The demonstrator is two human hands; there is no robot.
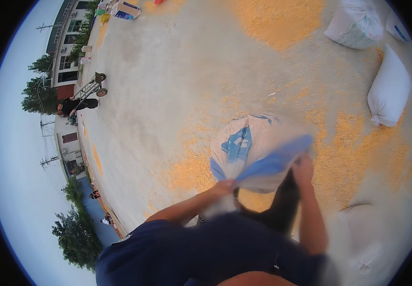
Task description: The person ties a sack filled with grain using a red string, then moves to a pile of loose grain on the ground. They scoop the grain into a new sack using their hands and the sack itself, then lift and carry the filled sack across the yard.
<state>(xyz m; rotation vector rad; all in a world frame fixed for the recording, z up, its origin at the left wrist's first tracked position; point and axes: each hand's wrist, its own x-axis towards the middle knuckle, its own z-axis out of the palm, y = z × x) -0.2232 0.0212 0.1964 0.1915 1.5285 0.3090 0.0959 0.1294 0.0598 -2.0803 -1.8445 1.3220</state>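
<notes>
A full white woven sack (263,137) with blue print stands on the concrete in front of my legs. Its upper edge is gathered and partly blurred by motion. My left hand (227,186) grips the gathered neck on the left side. On the right, my right hand (303,168) holds a stretched end of the blue-striped cloth, pulled away from the neck. Whatever fills the sack is hidden by its cloth. Loose yellow grain (191,169), which looks like corn kernels, lies around the sack.
A tied white sack (390,89) and a bulging printed sack (357,28) lie at the right. Another pale sack (363,228) is beside me at lower right. A grain heap (281,21) spreads ahead. Off to the left, a person (81,104) holds a hand truck (91,87).
</notes>
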